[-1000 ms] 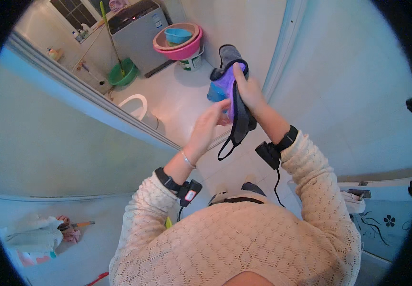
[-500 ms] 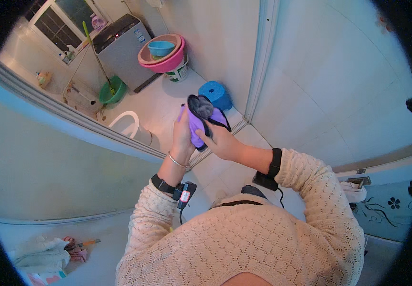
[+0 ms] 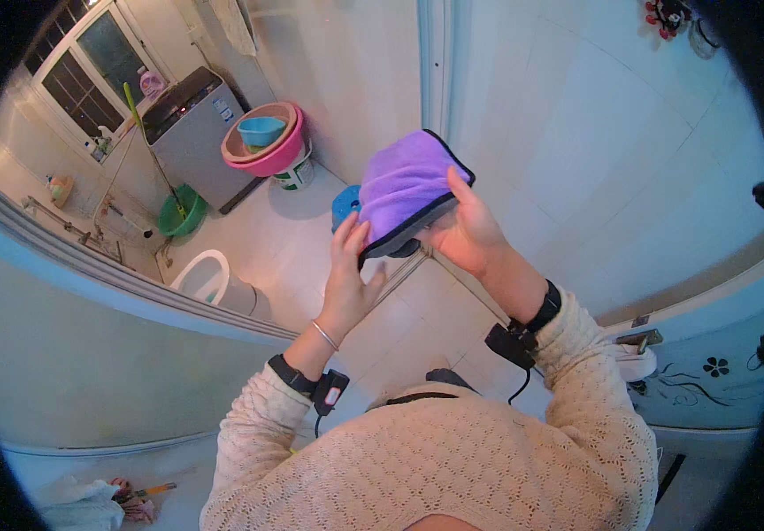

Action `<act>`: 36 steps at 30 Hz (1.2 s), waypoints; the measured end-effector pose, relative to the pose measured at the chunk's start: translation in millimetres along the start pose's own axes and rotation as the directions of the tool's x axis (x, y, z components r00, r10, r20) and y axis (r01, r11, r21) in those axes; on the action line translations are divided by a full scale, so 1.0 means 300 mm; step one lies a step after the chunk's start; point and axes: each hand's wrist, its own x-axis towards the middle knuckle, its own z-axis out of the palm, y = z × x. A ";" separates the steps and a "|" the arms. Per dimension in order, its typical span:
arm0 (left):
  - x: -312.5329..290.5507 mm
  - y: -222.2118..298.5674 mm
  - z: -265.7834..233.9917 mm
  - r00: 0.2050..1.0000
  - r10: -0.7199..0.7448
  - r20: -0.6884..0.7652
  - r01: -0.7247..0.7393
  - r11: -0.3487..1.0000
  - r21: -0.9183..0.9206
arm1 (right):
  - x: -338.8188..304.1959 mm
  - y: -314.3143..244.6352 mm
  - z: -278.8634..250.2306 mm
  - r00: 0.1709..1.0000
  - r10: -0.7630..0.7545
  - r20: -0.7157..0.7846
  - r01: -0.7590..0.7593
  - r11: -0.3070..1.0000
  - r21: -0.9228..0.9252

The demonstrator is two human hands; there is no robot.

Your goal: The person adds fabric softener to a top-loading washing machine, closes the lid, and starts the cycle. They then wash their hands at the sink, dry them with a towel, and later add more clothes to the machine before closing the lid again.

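A purple cloth with black edging and a grey underside is held up in front of me, spread into a folded panel. My right hand grips its right end, thumb on the purple face and the other fingers underneath. At the lower left corner, the fingers of my left hand press against the cloth, with the thumb apart below it. Part of the grey side shows under the front edge.
Beyond the sliding-door track are a white round bin, a blue stool partly behind the cloth, and stacked basins on a bucket. A washing machine and a mop in a green basin stand farther back.
The cloth went from bunched and folded between my hands to opened out, its purple face showing. Both hands moved apart, the right one outward to the right. The view shifted to the right.
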 end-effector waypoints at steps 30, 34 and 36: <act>1.190 0.766 0.385 0.954 0.012 0.301 0.263 0.456 -0.850 | -0.566 -0.579 -0.252 0.912 -0.406 -0.053 0.329 0.804 -0.495; 1.244 0.811 0.402 0.971 0.097 0.217 0.148 0.469 -0.871 | -0.538 -0.577 -0.247 0.946 -0.322 0.046 0.300 0.810 -0.503; 1.288 0.804 0.418 0.963 0.206 0.175 0.031 0.561 -0.827 | -0.519 -0.576 -0.250 0.945 -0.306 0.119 0.319 0.773 -0.548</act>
